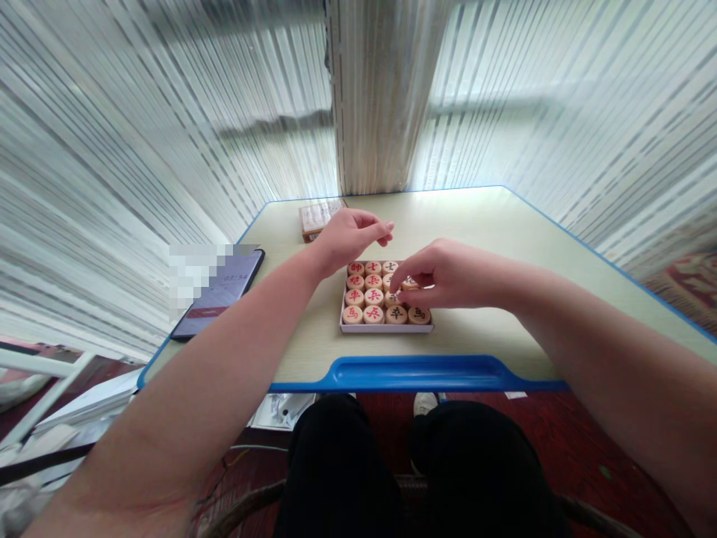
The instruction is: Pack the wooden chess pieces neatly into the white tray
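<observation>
A shallow white box [386, 329] on the table holds rows of round wooden Chinese chess pieces. Red-marked pieces [373, 297] fill its left side and black-marked pieces [396, 314] its right. Over the right side of the box is my right hand [442, 273], thumb and forefinger closed at a black-marked piece in the third row from the back. That hand partly hides the pieces at the back right. My left hand [352, 237] hovers behind the box's back left corner, its fingers curled and pressed together; nothing shows between them.
A small patterned box [322, 216] lies at the back of the table [476, 217], left of centre. On the left edge rests a tablet-like device [224, 288] with its screen lit. The table has a blue front tray [414, 370]. Curtains [381, 97] hang behind it.
</observation>
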The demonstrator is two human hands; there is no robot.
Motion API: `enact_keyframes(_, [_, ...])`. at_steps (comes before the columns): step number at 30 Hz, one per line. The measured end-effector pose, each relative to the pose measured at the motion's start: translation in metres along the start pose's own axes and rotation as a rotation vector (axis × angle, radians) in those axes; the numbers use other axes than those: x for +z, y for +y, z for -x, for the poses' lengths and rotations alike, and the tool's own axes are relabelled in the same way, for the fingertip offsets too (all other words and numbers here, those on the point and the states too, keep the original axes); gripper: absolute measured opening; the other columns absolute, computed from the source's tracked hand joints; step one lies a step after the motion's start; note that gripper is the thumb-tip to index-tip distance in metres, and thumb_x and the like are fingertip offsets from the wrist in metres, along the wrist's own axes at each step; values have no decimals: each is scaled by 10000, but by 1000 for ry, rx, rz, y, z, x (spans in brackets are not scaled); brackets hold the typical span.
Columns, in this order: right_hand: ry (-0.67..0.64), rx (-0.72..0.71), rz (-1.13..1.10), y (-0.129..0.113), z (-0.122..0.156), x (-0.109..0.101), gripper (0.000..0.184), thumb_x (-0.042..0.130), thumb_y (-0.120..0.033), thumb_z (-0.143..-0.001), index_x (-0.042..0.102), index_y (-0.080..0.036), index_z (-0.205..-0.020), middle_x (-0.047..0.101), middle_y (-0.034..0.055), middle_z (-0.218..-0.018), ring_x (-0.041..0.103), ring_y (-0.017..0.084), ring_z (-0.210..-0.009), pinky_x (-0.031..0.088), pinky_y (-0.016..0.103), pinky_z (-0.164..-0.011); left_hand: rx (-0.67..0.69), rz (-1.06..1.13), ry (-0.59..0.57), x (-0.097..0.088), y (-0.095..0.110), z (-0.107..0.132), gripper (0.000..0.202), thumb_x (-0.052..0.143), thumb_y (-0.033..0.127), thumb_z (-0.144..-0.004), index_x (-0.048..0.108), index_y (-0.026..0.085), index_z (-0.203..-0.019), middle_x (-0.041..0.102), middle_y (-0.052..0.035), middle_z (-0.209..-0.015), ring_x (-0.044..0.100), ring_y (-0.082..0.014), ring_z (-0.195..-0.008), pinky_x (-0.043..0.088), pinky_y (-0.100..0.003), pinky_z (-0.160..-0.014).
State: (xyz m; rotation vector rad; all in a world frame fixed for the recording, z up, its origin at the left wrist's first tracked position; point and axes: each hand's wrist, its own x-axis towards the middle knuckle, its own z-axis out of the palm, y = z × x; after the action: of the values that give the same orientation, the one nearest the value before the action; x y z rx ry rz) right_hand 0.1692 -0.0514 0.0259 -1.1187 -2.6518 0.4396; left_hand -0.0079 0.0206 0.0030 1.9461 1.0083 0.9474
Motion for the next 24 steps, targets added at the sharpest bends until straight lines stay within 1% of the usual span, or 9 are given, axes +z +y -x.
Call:
enact_keyframes(4, [19, -23, -31, -3, 2, -1, 180, 578, -244, -754, 737, -186, -818, 505, -38, -514, 373, 67, -468, 284, 230, -503, 17, 22, -5, 1, 1, 0, 368, 613, 476, -727, 698, 119, -699, 684, -69, -706, 489, -92, -581, 374, -260, -586])
enact_keyframes(6, [52, -50, -44, -4, 1, 1, 180, 573, -239, -763, 731, -172, -818, 518, -30, -532, 385, 69, -478, 300, 230, -512, 22, 31, -7, 2, 1, 1, 365, 616, 474, -727, 696, 119, -691, 687, -71, -708, 511, -98, -600, 393, -263, -612])
enact_keyframes(10, [132, -137, -63, -7, -3, 10, 163, 573, -210, -776, 724, -157, -808, 607, 18, -668, 455, 86, -552, 361, 235, -570, 13, 34, -8, 4, 2, 1, 356, 627, 468, -721, 688, 121, -664, 689, -70, -699, 539, -108, -627, 416, -269, -651])
enact_keyframes(12, [149, -166, -64, -7, -6, 16, 154, 585, -203, -777, 728, -165, -819, 632, 40, -751, 495, 100, -609, 388, 241, -610, 10, 32, -12, 4, 1, 1, 351, 629, 464, -719, 689, 124, -660, 690, -68, -698, 546, -112, -634, 421, -271, -660])
enact_keyframes(15, [134, -202, -71, -6, -9, 23, 156, 615, -225, -777, 738, -179, -862, 627, 60, -828, 535, 124, -697, 419, 253, -668, 10, 25, -16, 4, 1, 1, 341, 622, 452, -726, 691, 125, -661, 691, -67, -703, 550, -114, -642, 425, -272, -668])
enact_keyframes(18, [104, -229, -71, -5, -10, 26, 171, 629, -265, -784, 743, -194, -890, 611, 68, -855, 547, 143, -760, 434, 265, -707, 7, 15, -16, 4, 1, 1, 335, 609, 437, -739, 688, 120, -663, 691, -65, -706, 546, -111, -639, 426, -266, -666])
enact_keyframes(24, [90, -286, -53, -4, -9, 25, 180, 596, -208, -802, 750, -214, -894, 594, 57, -837, 532, 131, -721, 430, 260, -671, 11, -6, -22, 3, 3, 1, 330, 594, 424, -751, 684, 113, -690, 692, -61, -713, 543, -101, -635, 421, -245, -646])
